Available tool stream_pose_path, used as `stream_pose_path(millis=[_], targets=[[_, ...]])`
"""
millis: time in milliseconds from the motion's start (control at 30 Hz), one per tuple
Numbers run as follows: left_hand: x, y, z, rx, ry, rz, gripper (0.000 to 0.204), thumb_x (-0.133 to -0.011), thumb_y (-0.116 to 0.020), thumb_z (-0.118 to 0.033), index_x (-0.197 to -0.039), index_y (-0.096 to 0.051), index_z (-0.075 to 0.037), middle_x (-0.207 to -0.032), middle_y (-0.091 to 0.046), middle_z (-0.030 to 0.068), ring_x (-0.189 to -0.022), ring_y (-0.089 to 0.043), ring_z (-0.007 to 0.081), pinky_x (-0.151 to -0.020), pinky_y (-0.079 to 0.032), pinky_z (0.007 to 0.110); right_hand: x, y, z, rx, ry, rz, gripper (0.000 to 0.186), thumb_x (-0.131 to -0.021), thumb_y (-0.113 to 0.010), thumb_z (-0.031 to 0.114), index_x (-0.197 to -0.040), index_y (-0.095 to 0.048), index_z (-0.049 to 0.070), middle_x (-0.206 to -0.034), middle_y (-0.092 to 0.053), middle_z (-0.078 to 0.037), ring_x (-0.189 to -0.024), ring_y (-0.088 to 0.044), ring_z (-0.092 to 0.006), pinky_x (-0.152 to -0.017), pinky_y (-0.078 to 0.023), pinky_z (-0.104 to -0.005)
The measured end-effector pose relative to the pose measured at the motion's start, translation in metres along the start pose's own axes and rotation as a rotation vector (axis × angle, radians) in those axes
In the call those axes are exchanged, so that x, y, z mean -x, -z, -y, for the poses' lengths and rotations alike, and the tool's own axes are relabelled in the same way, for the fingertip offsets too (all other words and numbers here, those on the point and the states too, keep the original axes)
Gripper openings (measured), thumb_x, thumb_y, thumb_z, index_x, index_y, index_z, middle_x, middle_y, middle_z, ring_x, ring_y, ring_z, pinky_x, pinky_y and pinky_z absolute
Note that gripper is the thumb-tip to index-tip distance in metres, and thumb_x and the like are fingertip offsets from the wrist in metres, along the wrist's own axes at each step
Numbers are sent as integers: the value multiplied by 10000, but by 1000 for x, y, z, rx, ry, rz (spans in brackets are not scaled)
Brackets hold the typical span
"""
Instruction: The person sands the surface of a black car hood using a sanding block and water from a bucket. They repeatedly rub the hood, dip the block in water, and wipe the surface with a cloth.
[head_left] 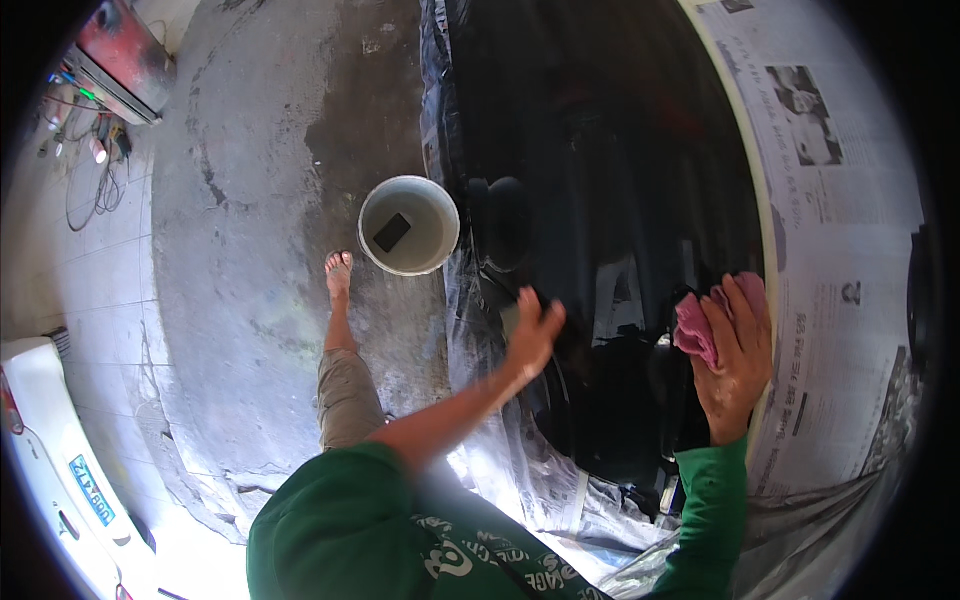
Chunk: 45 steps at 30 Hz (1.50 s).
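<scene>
A folded pink cloth [697, 330] lies under my right hand [735, 355], whose fingers curl over it. The cloth presses on a glossy black panel [620, 180], close to the pale tape strip [757, 190] along its right edge. Over the panel's left side is my left hand [535, 335], slightly blurred, its fingers stretched out and apart. Nothing shows clearly in that hand, and I cannot tell whether it touches the panel. Reflections run across the dark surface.
A white bucket [440, 250] stands on the concrete floor, with a dark rectangular block [392, 233] inside. Newspaper [830, 260] covers the right side, and plastic sheeting [470, 350] lines the panel's left edge. A white car [70, 460] is at lower left; cables [103, 190] lie farther up.
</scene>
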<state>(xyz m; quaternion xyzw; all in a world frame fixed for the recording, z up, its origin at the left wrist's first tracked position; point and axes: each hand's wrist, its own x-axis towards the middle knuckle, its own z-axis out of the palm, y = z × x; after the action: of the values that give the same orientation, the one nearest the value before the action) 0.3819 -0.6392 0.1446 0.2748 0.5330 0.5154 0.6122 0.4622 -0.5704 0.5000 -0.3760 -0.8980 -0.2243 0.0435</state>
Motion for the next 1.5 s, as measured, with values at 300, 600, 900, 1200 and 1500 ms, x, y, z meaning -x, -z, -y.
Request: stream_pose_path(millis=[300,600,900,1200,1500], targets=[[-4,12,-19,243,266,66,1072,-1061,-337,-751,-1662,-84,99,-1764,-42,291,-1657,8,347,-1331,-58,394,-1,-8,1,9,-38,73,498,-711,-909,72,-1187,-780,138,-1448,-678,-43,-1371,-594,-424,-1164,-500,-534],[-126,100,8,293,502,-8,1156,-1011,-362,-823,-1663,-108,98,-1768,-74,276,-1658,-57,344,-1327,-98,402,-15,-3,5,44,30,68,499,-716,-891,19,-1194,-771,95,-1428,-683,-111,-1367,-605,-413,-1148,-506,-521],[52,-24,-28,52,89,67,959,-1115,-488,-522,-1644,-35,137,-1742,-28,339,-1641,19,414,-1327,-49,430,-4,-5,5,-13,-39,66,448,-731,-908,70,-1159,-787,124,-1395,-706,-91,-1317,-641,-410,-1132,-529,-523],[-81,30,-7,65,244,-110,1054,-1075,-348,-727,-1640,-126,135,-1744,-142,314,-1646,-116,363,-1326,-125,389,-8,1,3,-23,3,-51,414,-709,-872,89,-1112,-792,132,-1362,-720,-47,-1275,-657,-385,-1066,-554,-496],[108,-59,-29,-86,-222,-16,934,-1103,-525,-489,-1662,-67,103,-1765,-27,295,-1655,-10,355,-1326,-63,400,11,-13,-15,-40,37,-175,311,-790,-774,102,-1099,-778,138,-1314,-712,-30,-1288,-628,-368,-1071,-529,-447]])
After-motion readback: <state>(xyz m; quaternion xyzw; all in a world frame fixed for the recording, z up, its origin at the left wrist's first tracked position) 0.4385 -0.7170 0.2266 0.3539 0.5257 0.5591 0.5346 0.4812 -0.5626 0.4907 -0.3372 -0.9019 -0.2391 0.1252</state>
